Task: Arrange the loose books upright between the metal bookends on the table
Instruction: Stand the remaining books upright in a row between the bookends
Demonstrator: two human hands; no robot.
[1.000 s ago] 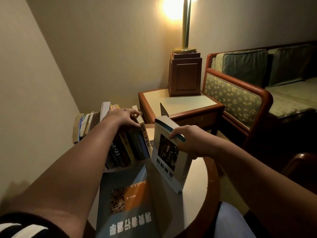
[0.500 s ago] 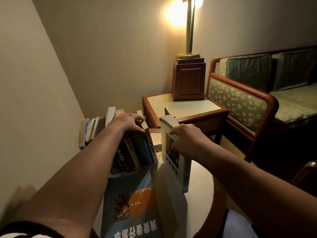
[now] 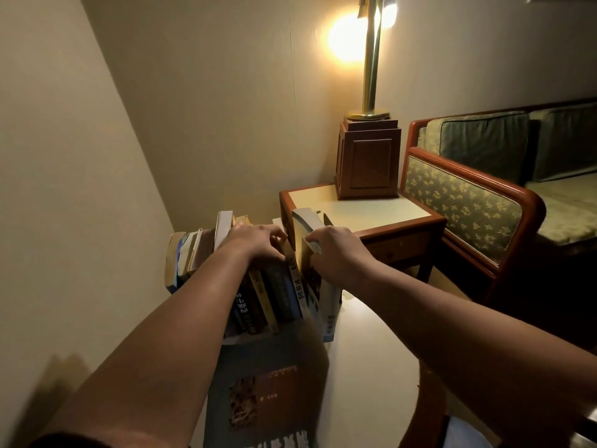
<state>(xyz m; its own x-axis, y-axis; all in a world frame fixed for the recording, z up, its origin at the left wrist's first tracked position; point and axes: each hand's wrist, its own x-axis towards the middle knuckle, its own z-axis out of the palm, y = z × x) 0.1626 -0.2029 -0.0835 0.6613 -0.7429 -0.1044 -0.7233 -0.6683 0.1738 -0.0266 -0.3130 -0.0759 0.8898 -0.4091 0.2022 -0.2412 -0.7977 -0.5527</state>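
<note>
- Standing in a leaning row (image 3: 258, 292) at the far left part of the round table (image 3: 365, 367), books are showing their spines toward the camera; the leftmost ones are tilting left toward the wall.
- Resting on top of that row, the left hand (image 3: 258, 242) is lying palm down with its fingers curled over the upper edges of the books at the row's right end, pressing on them.
- Lying flat on the table just in front of the row, a large blue book (image 3: 265, 392) is facing cover up, with its far edge reaching the foot of the row.
- Standing upright just right of the row, a pale book (image 3: 318, 286) is touching the row's last spine; its bottom edge is sitting on the table.
- Gripping the pale book near its top, the right hand (image 3: 337, 253) is closing its fingers round the near edge.
- Showing behind the pale book's top, a dark upright tip (image 3: 328, 218) is too hidden to tell whether it is a bookend.
- Standing right of the row and beyond the table, a side table (image 3: 371, 211) is carrying a lit lamp (image 3: 368, 156); a sofa (image 3: 468, 202) is sitting further right.
</note>
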